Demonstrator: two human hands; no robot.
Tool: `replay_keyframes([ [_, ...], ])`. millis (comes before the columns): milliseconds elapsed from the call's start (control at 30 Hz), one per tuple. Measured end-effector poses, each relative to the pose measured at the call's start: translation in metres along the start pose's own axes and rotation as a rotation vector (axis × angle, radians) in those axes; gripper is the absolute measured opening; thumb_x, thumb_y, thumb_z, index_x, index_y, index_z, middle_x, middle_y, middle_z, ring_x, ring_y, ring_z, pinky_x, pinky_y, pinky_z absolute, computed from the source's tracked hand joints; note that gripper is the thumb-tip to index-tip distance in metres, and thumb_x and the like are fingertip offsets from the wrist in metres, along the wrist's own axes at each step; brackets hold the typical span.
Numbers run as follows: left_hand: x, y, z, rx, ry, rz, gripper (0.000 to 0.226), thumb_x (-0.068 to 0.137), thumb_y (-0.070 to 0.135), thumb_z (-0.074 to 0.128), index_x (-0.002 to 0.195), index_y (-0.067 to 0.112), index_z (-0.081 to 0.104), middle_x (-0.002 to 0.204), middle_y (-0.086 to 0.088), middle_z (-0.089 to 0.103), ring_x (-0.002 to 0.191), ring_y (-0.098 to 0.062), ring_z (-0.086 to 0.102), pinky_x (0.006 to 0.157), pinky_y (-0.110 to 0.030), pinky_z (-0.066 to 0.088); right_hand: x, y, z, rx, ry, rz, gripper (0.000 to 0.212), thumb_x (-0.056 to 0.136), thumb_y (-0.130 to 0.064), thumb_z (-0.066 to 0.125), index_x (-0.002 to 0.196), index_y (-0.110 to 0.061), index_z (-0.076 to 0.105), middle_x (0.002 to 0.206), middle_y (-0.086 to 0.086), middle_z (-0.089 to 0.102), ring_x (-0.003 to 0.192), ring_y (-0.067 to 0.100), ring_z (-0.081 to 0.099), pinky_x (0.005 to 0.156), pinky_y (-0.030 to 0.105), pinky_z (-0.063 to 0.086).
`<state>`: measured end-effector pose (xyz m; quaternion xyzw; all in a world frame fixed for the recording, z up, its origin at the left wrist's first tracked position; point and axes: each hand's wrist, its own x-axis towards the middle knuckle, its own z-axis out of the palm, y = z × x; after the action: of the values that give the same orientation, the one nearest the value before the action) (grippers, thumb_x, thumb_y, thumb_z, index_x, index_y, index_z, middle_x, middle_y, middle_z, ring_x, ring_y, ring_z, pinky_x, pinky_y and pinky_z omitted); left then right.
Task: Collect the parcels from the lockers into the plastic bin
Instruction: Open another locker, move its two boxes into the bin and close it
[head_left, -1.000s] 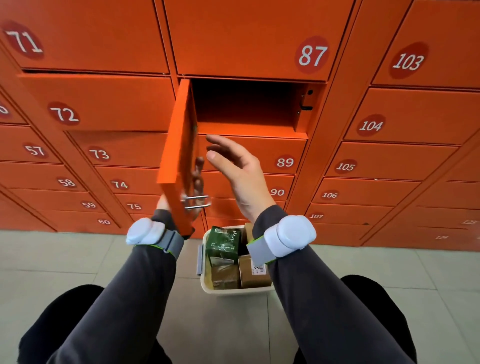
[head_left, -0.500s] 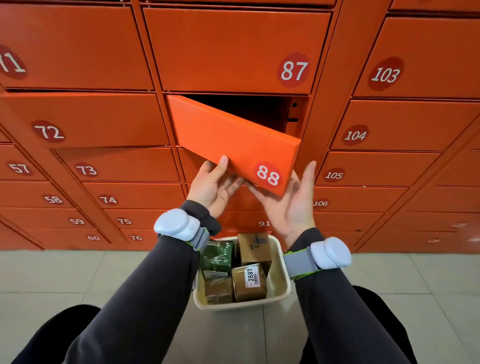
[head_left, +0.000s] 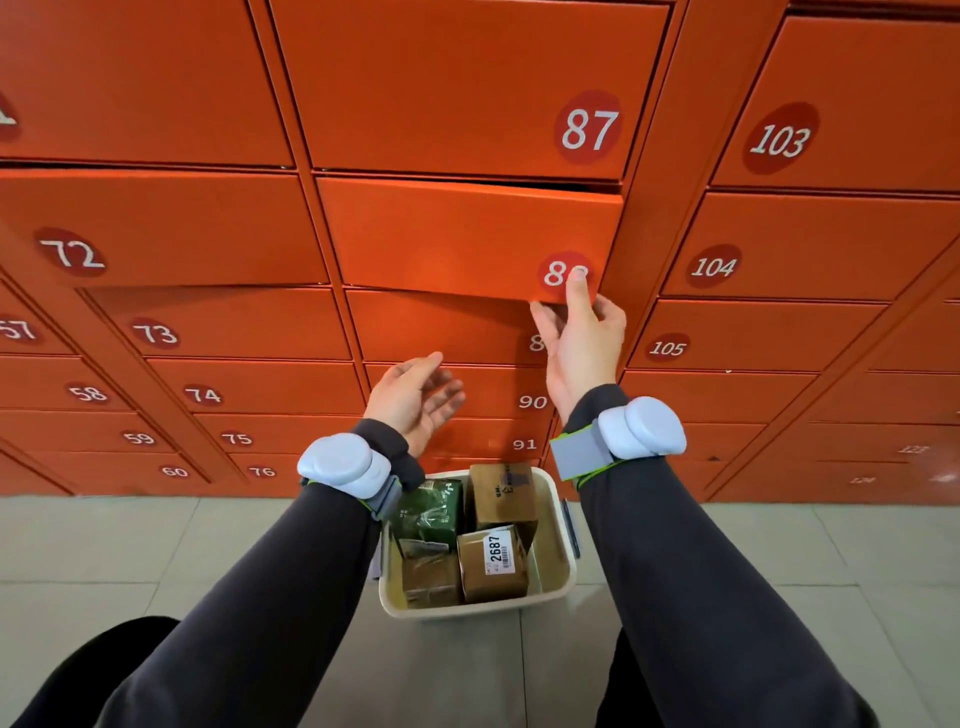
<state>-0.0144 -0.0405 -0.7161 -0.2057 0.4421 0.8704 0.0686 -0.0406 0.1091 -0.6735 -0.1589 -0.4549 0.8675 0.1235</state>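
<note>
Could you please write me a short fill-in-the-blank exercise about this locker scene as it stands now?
1. The right hand pinches the lower corner of the orange locker door numbered ____.
2. The left hand holds ____.
3. The white label on a brown cardboard box in the cream plastic bin reads ____.
4. The parcel at the bin's back left is coloured ____.

Missing words: 88; nothing; 2687; green

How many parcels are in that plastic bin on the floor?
4 show in the bin: a green parcel back left, a brown box back right, a taped parcel front left, the box labelled 2687 front right. More may lie underneath.
</note>
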Motion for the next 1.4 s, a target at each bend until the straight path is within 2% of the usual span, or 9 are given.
replay_keyframes([
  [133,0.006,-0.002,-0.008,0.021,0.018,-0.012,0.017,0.092,0.014,0.054,0.079,0.016,0.044,0.077,-0.009,0.055,0.069,-0.021,0.059,0.049,-0.024,0.057,0.006,0.007,0.0,-0.004,0.068,-0.043,0.049,0.084,-0.038,0.065,0.119,-0.016,0.04,0.114,0.01,0.059,0.086,0.017,0.072,0.068,0.021,0.057],
  [200,0.009,-0.005,-0.015,0.031,0.032,-0.027,0.014,0.092,0.013,0.054,0.082,0.015,0.044,0.077,-0.01,0.056,0.068,-0.021,0.06,0.049,-0.024,0.058,0.007,0.009,-0.001,0.02,0.072,-0.065,0.045,0.084,-0.037,0.065,0.116,-0.015,0.041,0.103,0.006,0.062,0.08,0.015,0.073,0.063,0.018,0.055],
  [400,0.016,-0.018,-0.031,0.041,0.072,-0.091,0.011,0.091,0.014,0.055,0.088,0.014,0.045,0.078,-0.011,0.058,0.067,-0.023,0.061,0.05,-0.027,0.058,0.01,0.012,0.0,0.024,0.079,-0.171,0.027,0.092,-0.019,0.057,0.113,-0.012,0.041,0.08,0.002,0.063,0.071,0.012,0.071,0.073,0.023,0.058],
  [700,0.02,-0.028,-0.036,0.056,0.065,-0.128,0.01,0.092,0.014,0.052,0.087,0.015,0.045,0.079,-0.01,0.057,0.066,-0.022,0.059,0.048,-0.024,0.057,0.013,0.013,-0.003,0.025,0.095,-0.259,0.016,0.091,-0.008,0.055,0.103,-0.008,0.045,0.07,0.004,0.06,0.066,0.018,0.07,0.07,0.024,0.057],
  [967,0.021,-0.032,-0.036,0.081,0.083,-0.128,0.009,0.093,0.014,0.051,0.089,0.015,0.044,0.08,-0.01,0.057,0.067,-0.021,0.059,0.048,-0.024,0.057,0.013,0.02,-0.01,0.022,0.103,-0.282,0.014,0.091,-0.006,0.055,0.103,-0.007,0.048,0.078,0.008,0.062,0.069,0.018,0.07,0.069,0.024,0.056],
  [1100,0.024,-0.04,-0.046,0.164,0.087,-0.129,0.009,0.093,0.015,0.051,0.09,0.016,0.043,0.079,-0.007,0.056,0.068,-0.02,0.059,0.053,-0.026,0.057,0.014,0.038,-0.025,-0.002,0.136,-0.265,0.013,0.09,-0.006,0.053,0.099,-0.014,0.047,0.074,0.004,0.064,0.067,0.015,0.069,0.064,0.023,0.055],
  [1233,0.029,-0.065,-0.076,0.33,0.133,-0.176,0.007,0.093,0.015,0.051,0.095,0.013,0.045,0.078,-0.005,0.054,0.062,-0.018,0.057,0.049,-0.025,0.055,0.016,0.086,-0.066,-0.343,0.276,-0.114,0.017,0.085,-0.007,0.053,0.097,-0.019,0.051,0.08,-0.003,0.059,0.068,0.011,0.06,0.063,0.026,0.049],
  [1300,0.033,-0.078,-0.096,0.47,0.216,-0.167,0.012,0.091,0.014,0.053,0.101,0.01,0.048,0.082,-0.009,0.059,0.057,-0.018,0.06,0.048,-0.024,0.054,0.015,0.111,-0.096,-0.627,0.294,0.048,0.022,0.082,-0.01,0.056,0.103,-0.016,0.059,0.098,0.003,0.061,0.089,0.021,0.059,0.079,0.032,0.047],
  [1400,0.041,-0.094,-0.126,0.689,0.425,-0.067,0.019,0.088,0.01,0.053,0.106,0.006,0.05,0.111,-0.023,0.06,0.071,-0.022,0.056,0.067,-0.03,0.047,0.004,0.146,-0.136,-0.981,0.226,0.343,0.029,0.079,-0.017,0.057,0.106,-0.021,0.065,0.123,0.009,0.061,0.118,0.029,0.051,0.105,0.042,0.038],
])
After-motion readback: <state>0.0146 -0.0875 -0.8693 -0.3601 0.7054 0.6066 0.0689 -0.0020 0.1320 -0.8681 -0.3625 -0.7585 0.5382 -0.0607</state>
